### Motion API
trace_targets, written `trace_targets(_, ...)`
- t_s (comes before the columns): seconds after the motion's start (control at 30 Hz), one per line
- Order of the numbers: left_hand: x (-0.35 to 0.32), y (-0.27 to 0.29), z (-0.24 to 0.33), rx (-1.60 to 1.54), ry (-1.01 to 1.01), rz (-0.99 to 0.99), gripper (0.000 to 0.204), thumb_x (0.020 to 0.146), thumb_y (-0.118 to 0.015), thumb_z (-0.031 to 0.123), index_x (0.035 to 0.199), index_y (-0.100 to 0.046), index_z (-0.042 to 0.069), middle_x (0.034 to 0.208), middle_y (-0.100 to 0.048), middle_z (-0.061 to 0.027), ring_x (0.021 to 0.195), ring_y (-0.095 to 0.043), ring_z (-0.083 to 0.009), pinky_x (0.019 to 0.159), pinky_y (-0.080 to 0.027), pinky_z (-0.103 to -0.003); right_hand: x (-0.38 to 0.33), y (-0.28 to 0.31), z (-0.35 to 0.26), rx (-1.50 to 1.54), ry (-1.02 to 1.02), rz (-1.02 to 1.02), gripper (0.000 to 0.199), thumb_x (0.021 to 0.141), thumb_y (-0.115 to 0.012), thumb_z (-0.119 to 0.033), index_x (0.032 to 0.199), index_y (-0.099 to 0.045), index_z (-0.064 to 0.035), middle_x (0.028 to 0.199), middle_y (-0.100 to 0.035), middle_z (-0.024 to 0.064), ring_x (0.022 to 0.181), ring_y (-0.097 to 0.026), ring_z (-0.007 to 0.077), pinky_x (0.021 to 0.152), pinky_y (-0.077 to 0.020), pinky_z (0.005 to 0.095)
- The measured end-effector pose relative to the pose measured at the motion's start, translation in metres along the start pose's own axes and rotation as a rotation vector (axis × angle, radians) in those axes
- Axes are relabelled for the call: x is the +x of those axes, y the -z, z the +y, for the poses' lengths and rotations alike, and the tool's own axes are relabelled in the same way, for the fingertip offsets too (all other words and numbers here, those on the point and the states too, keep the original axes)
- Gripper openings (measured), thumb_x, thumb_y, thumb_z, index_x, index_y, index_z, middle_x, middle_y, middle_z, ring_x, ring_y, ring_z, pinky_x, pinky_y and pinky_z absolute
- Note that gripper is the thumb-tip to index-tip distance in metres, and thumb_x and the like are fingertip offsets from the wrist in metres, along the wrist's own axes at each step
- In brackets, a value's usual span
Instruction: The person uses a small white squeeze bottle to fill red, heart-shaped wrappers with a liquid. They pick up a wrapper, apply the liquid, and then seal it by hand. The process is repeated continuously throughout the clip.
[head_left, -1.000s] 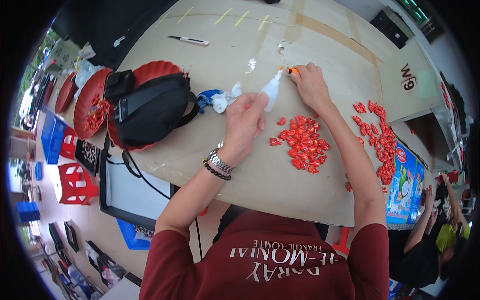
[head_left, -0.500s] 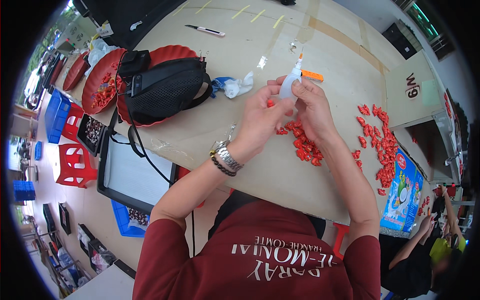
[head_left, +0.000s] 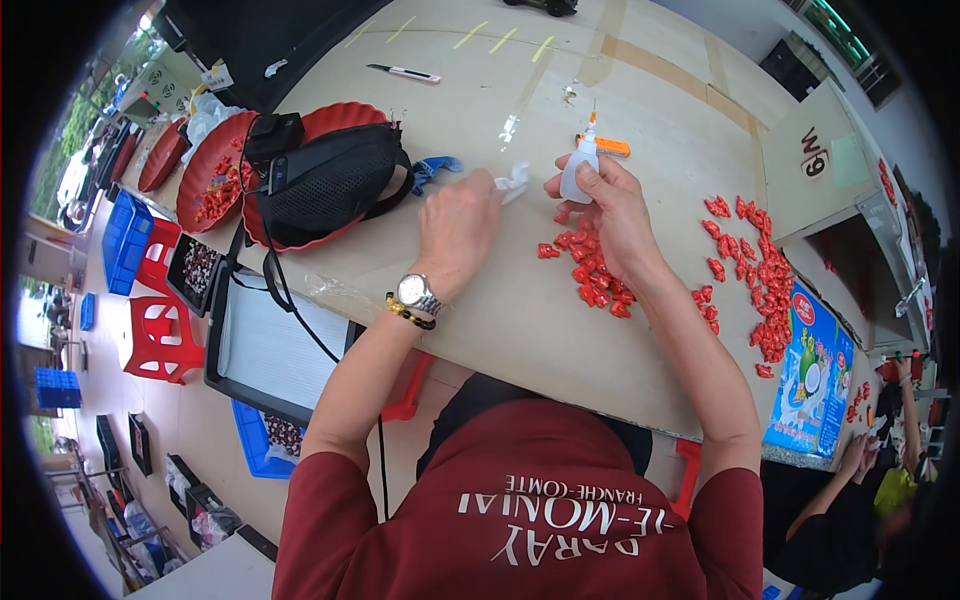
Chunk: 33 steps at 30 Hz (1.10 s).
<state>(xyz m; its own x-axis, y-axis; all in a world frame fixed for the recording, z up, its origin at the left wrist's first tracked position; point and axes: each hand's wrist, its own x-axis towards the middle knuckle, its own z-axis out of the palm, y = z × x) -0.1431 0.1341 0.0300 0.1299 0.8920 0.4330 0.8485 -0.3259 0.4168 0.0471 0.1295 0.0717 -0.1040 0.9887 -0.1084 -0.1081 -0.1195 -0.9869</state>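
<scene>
My right hand (head_left: 615,205) is wrapped round a small white squeeze bottle (head_left: 576,172) with an orange-based needle tip, held upright over the table. My left hand (head_left: 460,225) is closed, back of the hand upward, at a crumpled white tissue (head_left: 514,182) that sticks out past its fingers. A crumpled blue cloth (head_left: 434,170) lies just beyond that hand. Below the bottle, a pile of small shiny red pieces (head_left: 592,262) rests on the table. Behind the bottle lies an orange box (head_left: 606,147).
More red pieces (head_left: 768,290) spread at the right, by a blue printed carton (head_left: 808,380) and a grey cabinet (head_left: 830,170). Red trays (head_left: 215,150) and a black mesh bag (head_left: 335,185) with a cable stand at the left. A utility knife (head_left: 405,73) lies farther back.
My left hand has left the bottle and moved left to the tissue, which now sits farther from the blue cloth. My right hand still holds the bottle. The view has shifted slightly.
</scene>
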Motion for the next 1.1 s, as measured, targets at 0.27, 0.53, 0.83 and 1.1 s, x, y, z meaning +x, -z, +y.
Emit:
trace_targets(0.27,-0.005,0.016,0.017,-1.483,0.577,-0.121,0.013,0.093,-0.058,0.02,0.093,-0.055,0.008,0.072,-0.052,0.0024,0.051,-0.044,-0.0046,0.04,-0.031,-0.016,-0.036,0.003,-0.007,-0.269,0.048,-0.141,0.029,0.094,-0.049,-0.026,0.104,-0.055,-0.0003,0.08,-0.059,0.0049,0.067,-0.056,0.0095,0.06,-0.0442,0.023)
trace_targets(0.53,-0.008,0.023,0.046,-1.904,0.419,-0.14,0.022,0.096,-0.053,0.023,0.108,-0.053,0.005,0.085,-0.057,-0.0025,0.056,-0.044,-0.0066,0.041,-0.032,-0.018,-0.045,0.002,-0.004,-0.445,0.194,-0.153,0.037,0.084,-0.049,-0.029,0.098,-0.056,0.0041,0.073,-0.064,0.0109,0.066,-0.059,0.0195,0.063,-0.0446,0.0331)
trace_targets(0.83,-0.006,0.037,0.056,-1.571,0.305,-0.099,0.022,0.094,-0.057,0.022,0.1,-0.056,0.001,0.075,-0.057,-0.0018,0.052,-0.046,-0.0049,0.041,-0.032,-0.017,-0.061,0.004,-0.021,-0.641,0.279,-0.177,0.033,0.085,-0.05,-0.028,0.089,-0.055,0.0043,0.07,-0.061,0.0155,0.068,-0.06,0.0271,0.065,-0.0444,0.0369)
trace_targets(1.1,-0.005,0.026,0.064,-1.607,0.375,0.026,0.019,0.093,-0.059,0.022,0.095,-0.056,0.003,0.07,-0.056,-0.0007,0.052,-0.048,-0.0046,0.042,-0.033,-0.017,-0.068,0.003,-0.016,-0.543,0.203,-0.145,0.032,0.085,-0.051,-0.027,0.087,-0.056,0.0044,0.065,-0.057,0.0123,0.062,-0.057,0.0219,0.061,-0.0437,0.0342)
